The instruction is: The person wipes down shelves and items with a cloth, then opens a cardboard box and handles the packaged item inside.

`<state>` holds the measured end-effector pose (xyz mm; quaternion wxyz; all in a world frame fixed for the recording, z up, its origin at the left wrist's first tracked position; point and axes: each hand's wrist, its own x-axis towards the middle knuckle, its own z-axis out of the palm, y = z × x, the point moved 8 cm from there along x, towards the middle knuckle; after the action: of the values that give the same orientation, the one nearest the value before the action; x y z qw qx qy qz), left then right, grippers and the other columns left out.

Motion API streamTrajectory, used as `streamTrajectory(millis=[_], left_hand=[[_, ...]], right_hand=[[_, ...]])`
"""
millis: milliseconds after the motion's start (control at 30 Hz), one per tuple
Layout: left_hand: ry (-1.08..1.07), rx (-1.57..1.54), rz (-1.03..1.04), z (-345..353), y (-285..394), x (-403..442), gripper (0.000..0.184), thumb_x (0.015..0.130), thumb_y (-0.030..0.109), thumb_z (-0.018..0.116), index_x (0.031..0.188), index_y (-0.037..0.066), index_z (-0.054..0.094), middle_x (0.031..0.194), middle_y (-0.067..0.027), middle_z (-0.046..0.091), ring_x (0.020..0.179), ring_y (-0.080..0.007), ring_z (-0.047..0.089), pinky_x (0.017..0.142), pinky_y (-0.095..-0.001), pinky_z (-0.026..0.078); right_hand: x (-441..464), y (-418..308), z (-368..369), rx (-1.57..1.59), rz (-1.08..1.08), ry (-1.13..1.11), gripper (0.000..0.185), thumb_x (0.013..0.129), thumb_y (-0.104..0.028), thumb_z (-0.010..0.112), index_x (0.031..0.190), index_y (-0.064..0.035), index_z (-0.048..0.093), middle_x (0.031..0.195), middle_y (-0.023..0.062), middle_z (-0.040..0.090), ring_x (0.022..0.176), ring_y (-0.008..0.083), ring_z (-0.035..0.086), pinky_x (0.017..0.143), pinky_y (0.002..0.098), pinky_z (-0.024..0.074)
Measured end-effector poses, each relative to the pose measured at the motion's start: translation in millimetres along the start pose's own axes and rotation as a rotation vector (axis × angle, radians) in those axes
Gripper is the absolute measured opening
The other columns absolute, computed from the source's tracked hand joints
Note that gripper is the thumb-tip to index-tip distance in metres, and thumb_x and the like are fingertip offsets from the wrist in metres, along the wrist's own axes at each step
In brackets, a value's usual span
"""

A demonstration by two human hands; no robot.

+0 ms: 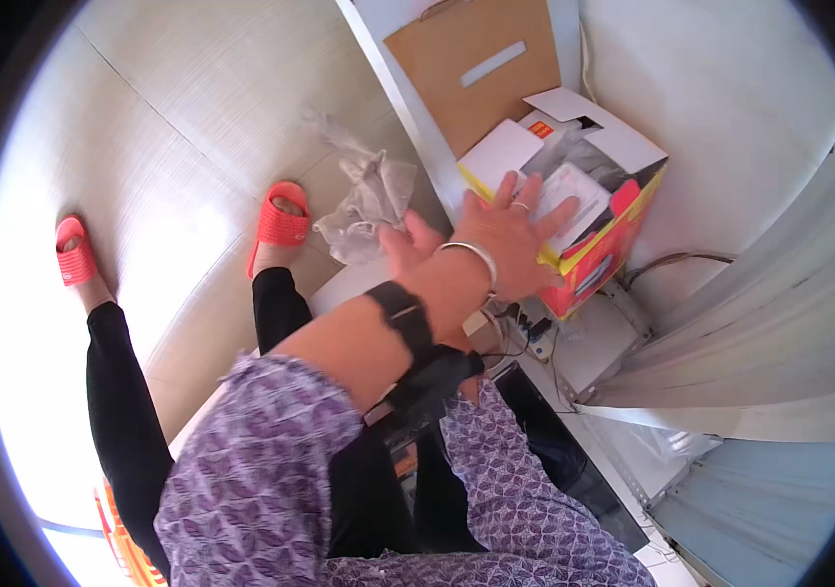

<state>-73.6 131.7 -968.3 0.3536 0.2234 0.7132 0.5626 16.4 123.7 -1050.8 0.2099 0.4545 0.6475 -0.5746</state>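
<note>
My left hand [515,235], with a bracelet and a ring, is spread palm down over the near side of an open red and yellow box [594,264]. Nothing shows in its grip. Packed inside the box are a white printed packet [574,201] and grey plastic wrapping. My right arm passes beneath my left forearm. Only part of my right hand [410,242] shows, its fingers at the lower edge of a crumpled, translucent plastic bag [373,201], which it seems to hold.
A brown cardboard panel [486,73] stands behind the box. Cables [677,259] and a plug [538,331] lie beside and below it. Pale curtain-like sheeting [731,342] hangs at the right. Red slippers [283,217] are on the feet at the left, on the tiled floor [173,186].
</note>
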Motion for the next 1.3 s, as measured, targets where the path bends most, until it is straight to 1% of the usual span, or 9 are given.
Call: streamTrajectory(millis=[100, 167, 367, 600, 700, 1033, 1100, 1233, 1300], left_hand=[[0.079, -0.046, 0.040, -49, -30, -49, 0.070, 0.087, 0.045, 0.060, 0.147, 0.018, 0.036, 0.145, -0.0228, 0.039, 0.133, -0.0372, 0.041, 0.105, -0.0514, 0.035], [0.076, -0.030, -0.088, -90, -66, -103, 0.060, 0.087, 0.033, 0.061, 0.140, 0.012, 0.044, 0.135, -0.0210, 0.051, 0.119, -0.0378, 0.053, 0.101, -0.0451, 0.040], [0.013, -0.036, -0.609, -134, -114, -274, 0.046, 0.086, 0.020, 0.062, 0.129, 0.006, 0.053, 0.117, -0.0205, 0.062, 0.105, -0.0388, 0.060, 0.091, -0.0445, 0.047], [0.164, -0.238, -0.636, -80, -110, -336, 0.040, 0.088, 0.032, 0.062, 0.119, 0.006, 0.060, 0.099, -0.0205, 0.066, 0.090, -0.0392, 0.064, 0.082, -0.0458, 0.049], [0.124, -0.082, -0.686, -73, -134, -345, 0.040, 0.088, 0.032, 0.062, 0.119, 0.007, 0.059, 0.098, -0.0216, 0.066, 0.090, -0.0390, 0.064, 0.079, -0.0454, 0.050], [0.385, -0.214, -0.585, -136, -132, -332, 0.035, 0.086, 0.025, 0.064, 0.115, 0.006, 0.060, 0.094, -0.0196, 0.067, 0.083, -0.0387, 0.065, 0.074, -0.0452, 0.052], [0.394, -0.272, -0.587, -139, -136, -329, 0.036, 0.087, 0.025, 0.063, 0.117, 0.006, 0.060, 0.093, -0.0202, 0.067, 0.085, -0.0378, 0.065, 0.076, -0.0447, 0.052], [0.486, -0.451, -0.652, -149, -155, -326, 0.047, 0.090, 0.030, 0.061, 0.131, 0.007, 0.053, 0.105, -0.0200, 0.065, 0.092, -0.0317, 0.065, 0.076, -0.0406, 0.052], [0.700, -0.618, -0.589, -168, -159, -327, 0.056, 0.091, 0.032, 0.061, 0.138, 0.009, 0.045, 0.115, -0.0178, 0.061, 0.095, -0.0270, 0.063, 0.076, -0.0364, 0.052]], right_hand=[[4, 29, -14, 0.709, -0.041, -0.035, 0.023, 0.087, -0.012, 0.063, 0.106, -0.0012, 0.064, 0.089, 0.0024, 0.063, 0.082, 0.0079, 0.056, 0.072, 0.0230, 0.0451], [-11, 3, -3, -0.062, -0.105, -0.049, 0.021, 0.087, -0.010, 0.064, 0.106, -0.0019, 0.063, 0.095, 0.0029, 0.064, 0.086, 0.0101, 0.059, 0.077, 0.0233, 0.0462], [-5, -105, 19, 0.311, -0.349, 0.306, 0.018, 0.090, -0.004, 0.058, 0.106, 0.0043, 0.059, 0.102, 0.0035, 0.062, 0.089, 0.0099, 0.056, 0.079, 0.0241, 0.0451], [99, -222, 172, -1.308, -1.184, 0.528, 0.051, 0.079, -0.020, 0.064, 0.129, -0.0137, 0.052, 0.127, 0.0176, 0.052, 0.110, 0.0406, 0.050, 0.098, 0.0538, 0.0345], [124, -243, 166, -1.221, -1.260, 0.362, 0.051, 0.084, -0.030, 0.061, 0.133, -0.0196, 0.051, 0.136, 0.0137, 0.051, 0.116, 0.0457, 0.047, 0.102, 0.0613, 0.0276], [159, -287, 205, -1.399, -0.837, 0.504, 0.042, 0.083, -0.024, 0.062, 0.122, -0.0124, 0.056, 0.116, 0.0134, 0.059, 0.103, 0.0374, 0.057, 0.079, 0.0555, 0.0440], [98, -267, 257, -1.308, -1.349, 0.491, 0.035, 0.080, -0.020, 0.063, 0.113, -0.0105, 0.058, 0.103, 0.0119, 0.061, 0.089, 0.0378, 0.059, 0.073, 0.0545, 0.0437], [71, -211, 283, -1.176, -1.170, -0.046, 0.026, 0.079, -0.013, 0.064, 0.104, -0.0075, 0.060, 0.087, 0.0129, 0.062, 0.086, 0.0377, 0.060, 0.073, 0.0490, 0.0472], [50, -136, 286, -0.773, -0.603, -0.439, 0.025, 0.086, -0.016, 0.064, 0.109, -0.0058, 0.062, 0.085, 0.0106, 0.066, 0.074, 0.0201, 0.063, 0.065, 0.0366, 0.0491]])
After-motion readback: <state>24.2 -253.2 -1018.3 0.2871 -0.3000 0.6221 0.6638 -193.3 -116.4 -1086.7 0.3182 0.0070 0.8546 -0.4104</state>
